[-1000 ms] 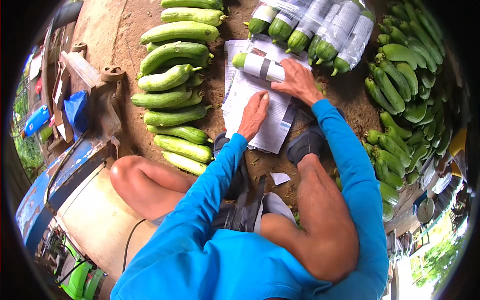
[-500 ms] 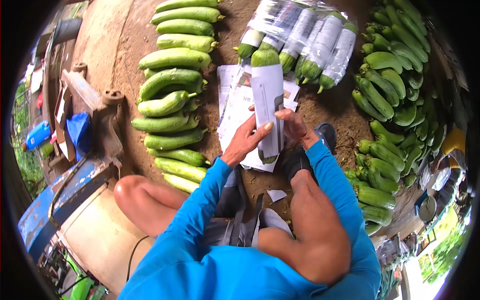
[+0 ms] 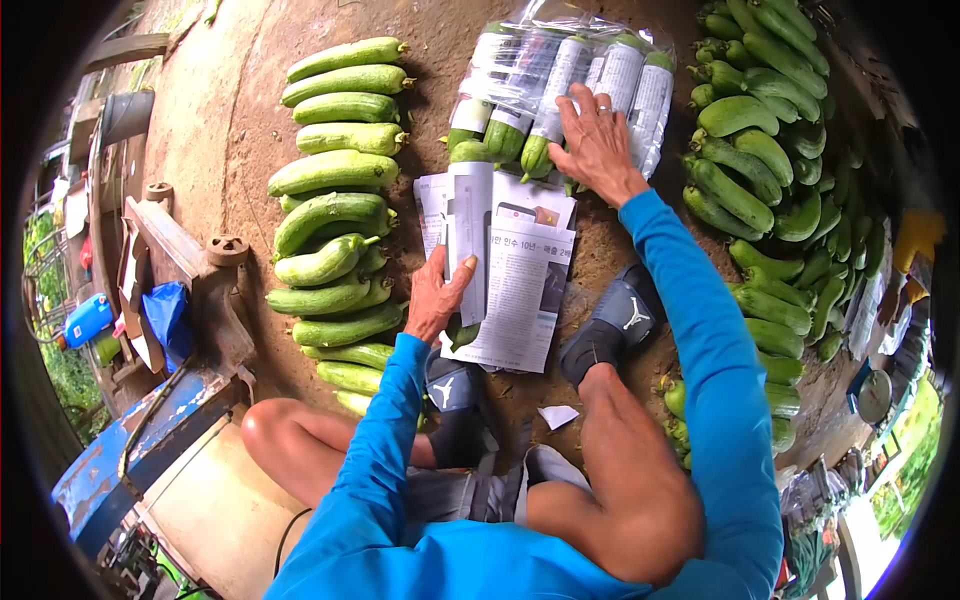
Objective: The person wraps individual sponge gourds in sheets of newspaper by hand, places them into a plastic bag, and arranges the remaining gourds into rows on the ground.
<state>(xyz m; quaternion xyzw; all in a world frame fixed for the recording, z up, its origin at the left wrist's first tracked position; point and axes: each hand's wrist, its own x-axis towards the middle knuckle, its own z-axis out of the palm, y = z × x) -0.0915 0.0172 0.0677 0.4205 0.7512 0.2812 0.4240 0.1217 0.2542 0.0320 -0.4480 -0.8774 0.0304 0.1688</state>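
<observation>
My left hand (image 3: 438, 296) grips the lower part of a green gourd rolled in newspaper (image 3: 468, 230), its two green ends showing. The roll lies over a stack of newspaper sheets (image 3: 520, 300) on the ground. My right hand (image 3: 600, 150), fingers spread, reaches onto the plastic-covered pack of wrapped gourds (image 3: 560, 80). Its fingertips rest at the wrapped gourds; whether they press on the plastic cannot be made out. The lower green ends of several gourds stick out of the pack.
A column of unwrapped gourds (image 3: 335, 175) lies on the left. A larger heap of gourds (image 3: 760, 170) is on the right. My sandalled feet (image 3: 615, 325) flank the papers, near a torn paper scrap (image 3: 558, 416). A blue metal frame (image 3: 130, 440) stands at lower left.
My right hand has left the wrapped gourd and moved up to the plastic-covered pack. The wrapped gourd has shifted left with my left hand, uncovering more newspaper. The view has shifted slightly.
</observation>
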